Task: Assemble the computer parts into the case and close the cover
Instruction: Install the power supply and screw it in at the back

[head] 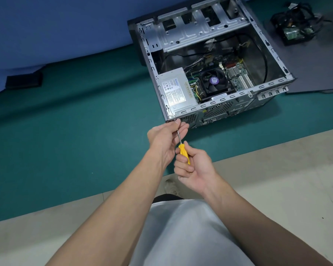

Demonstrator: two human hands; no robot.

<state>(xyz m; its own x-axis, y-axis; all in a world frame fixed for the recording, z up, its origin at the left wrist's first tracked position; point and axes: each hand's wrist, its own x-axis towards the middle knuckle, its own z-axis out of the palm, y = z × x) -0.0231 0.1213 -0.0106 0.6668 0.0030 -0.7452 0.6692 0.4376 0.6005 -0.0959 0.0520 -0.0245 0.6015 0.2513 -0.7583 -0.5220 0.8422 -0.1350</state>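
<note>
the open grey metal computer case [229, 97] lies on the green table mat [85, 121] with its open side up. inside it, the silver box-shaped power supply [176, 89] sits in the near left corner. the black square fan [213, 81] is just beside it. the flat dark grey cover panel [306, 73] lies to the right of the case and is not on it yet.

the right hand [195, 169] is wrapped tight round the handle of the yellow-handled screwdriver with a thin metal shaft [184, 152]. the left hand [165, 137] pinches the shaft up by its tip. it holds the tip at the near left corner of the case, right by the power supply. the tip is hidden behind that hand, so i cannot tell if a screw is there.

i think the power supply is being screwed on from the back. a few things could go wrong here. if the tip does not sit straight in the screw, it may slip out and poke a finger or scratch the metal. if the screw goes in crooked, it may jam. a small screw could drop and roll away. no hand holds the case down, so a hard push may slide it on the mat.
</note>
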